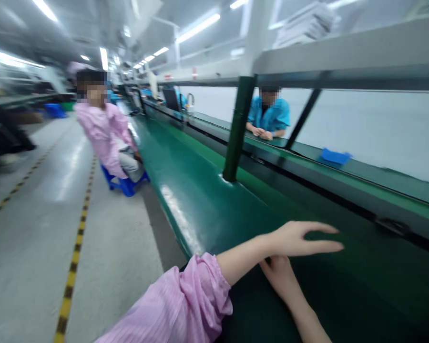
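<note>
My left hand reaches out over the green conveyor table with its fingers stretched flat and nothing in them. A pink sleeve covers that arm up to the forearm. My right hand lies on the table just under my left wrist. Its fingers are tucked beneath the left arm and hidden. No object shows near either hand.
A green post stands on the table ahead. A person in pink sits on a blue stool at the left side of the line. Another person in blue sits across it, near a blue cloth. Grey floor with a yellow-black stripe lies left.
</note>
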`<state>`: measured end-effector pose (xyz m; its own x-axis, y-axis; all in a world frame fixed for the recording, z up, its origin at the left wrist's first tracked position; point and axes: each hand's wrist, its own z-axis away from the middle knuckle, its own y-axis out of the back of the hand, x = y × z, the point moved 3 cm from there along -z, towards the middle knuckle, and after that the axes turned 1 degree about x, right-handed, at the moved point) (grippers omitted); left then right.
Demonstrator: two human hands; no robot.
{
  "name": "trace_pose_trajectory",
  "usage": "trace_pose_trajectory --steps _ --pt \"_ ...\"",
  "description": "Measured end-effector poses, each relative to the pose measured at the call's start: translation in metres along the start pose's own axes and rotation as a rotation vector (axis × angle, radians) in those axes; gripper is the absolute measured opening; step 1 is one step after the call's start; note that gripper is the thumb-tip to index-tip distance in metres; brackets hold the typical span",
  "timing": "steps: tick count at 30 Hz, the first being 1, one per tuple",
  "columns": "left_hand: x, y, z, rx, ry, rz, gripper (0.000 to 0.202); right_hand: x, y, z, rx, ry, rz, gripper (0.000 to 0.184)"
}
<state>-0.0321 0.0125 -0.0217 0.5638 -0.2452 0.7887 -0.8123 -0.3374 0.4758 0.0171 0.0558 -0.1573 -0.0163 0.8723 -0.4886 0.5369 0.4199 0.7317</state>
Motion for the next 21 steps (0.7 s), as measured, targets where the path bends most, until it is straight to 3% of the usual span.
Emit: trace_pose_trajectory --steps 2,3,5,8,13,18,21 --pt "-0.044 0.014 0.016 0.300 0.246 -0.353 0.032 -0.005 -0.004 -0.011 -0.029 0.112 -0.025 0.041" --pt "-0.062 0.021 0.025 0.398 0.299 -0.425 0.034 -0.007 -0.004 -0.015 -0.022 0.144 -0.037 0.042" --pt "-0.087 0.032 0.043 0.461 0.371 -0.560 0.035 -0.008 -0.001 -0.018 0.011 0.154 -0.056 0.041" --pt "-0.100 0.043 0.067 0.376 0.453 -0.700 0.035 -0.014 0.007 -0.018 0.071 0.088 -0.032 0.047" --pt "-0.098 0.041 0.080 0.218 0.476 -0.780 0.058 -0.017 0.033 -0.017 0.266 -0.022 0.205 0.072" --pt "-0.101 0.040 0.076 0.146 0.523 -0.790 0.066 0.025 0.035 -0.024 0.019 -0.379 0.435 0.105" --pt "-0.099 0.040 0.078 0.144 0.555 -0.799 0.066 0.039 0.030 -0.026 0.028 -0.392 0.460 0.103"
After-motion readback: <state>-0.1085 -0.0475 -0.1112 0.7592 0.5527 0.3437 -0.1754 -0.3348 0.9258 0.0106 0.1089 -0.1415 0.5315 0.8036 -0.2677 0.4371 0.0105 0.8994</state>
